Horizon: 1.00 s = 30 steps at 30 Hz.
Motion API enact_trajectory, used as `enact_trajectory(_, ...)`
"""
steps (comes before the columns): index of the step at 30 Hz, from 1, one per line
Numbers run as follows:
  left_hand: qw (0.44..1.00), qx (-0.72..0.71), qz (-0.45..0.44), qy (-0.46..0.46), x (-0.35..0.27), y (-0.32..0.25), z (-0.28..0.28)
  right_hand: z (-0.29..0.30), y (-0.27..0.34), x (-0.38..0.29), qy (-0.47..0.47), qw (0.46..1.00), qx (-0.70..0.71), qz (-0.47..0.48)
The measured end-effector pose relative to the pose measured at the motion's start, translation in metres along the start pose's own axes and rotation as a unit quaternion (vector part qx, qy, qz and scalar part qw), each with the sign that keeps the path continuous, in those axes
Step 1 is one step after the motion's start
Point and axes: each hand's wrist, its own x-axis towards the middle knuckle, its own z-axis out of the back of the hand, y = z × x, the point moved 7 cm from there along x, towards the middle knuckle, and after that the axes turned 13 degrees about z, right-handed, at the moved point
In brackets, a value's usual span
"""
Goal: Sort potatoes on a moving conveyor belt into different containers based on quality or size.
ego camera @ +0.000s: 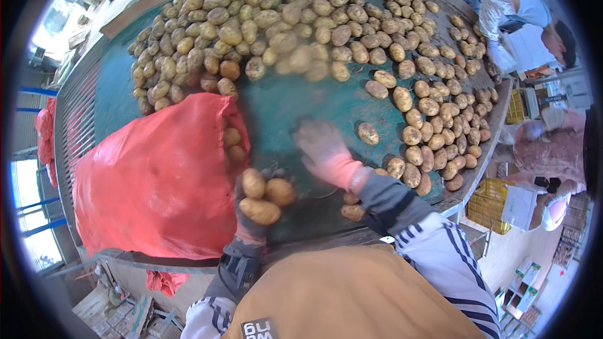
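Observation:
Three potatoes point(260, 211) rest in my gloved left hand point(246, 220), right by the mouth of a red mesh sack point(155, 183). The sack lies on its side on the green tabletop point(282, 108), bulging, with a few potatoes point(232, 143) visible inside its opening. Over the bare green surface, my gloved right hand point(325, 148) is spread palm down and slightly blurred, with nothing seen in it. Whatever lies beneath its palm is hidden. A single potato point(367, 133) lies just to its right, and two more point(352, 212) sit below, beside my sleeve.
A large potato heap point(264, 14) covers the table's far side; more potatoes point(438, 122) line its right edge. A slatted metal section point(77, 113) borders the left. Two other people point(494, 0) work at the right, near a yellow crate point(487, 202). Red sacks point(45, 136) hang at left.

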Motion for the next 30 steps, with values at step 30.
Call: enact_trajectory(30,0.995,0.040,0.002,-0.095,0.022,0.014,-0.015,0.086,-0.113,-0.111,0.044,0.978,-0.097,-0.179)
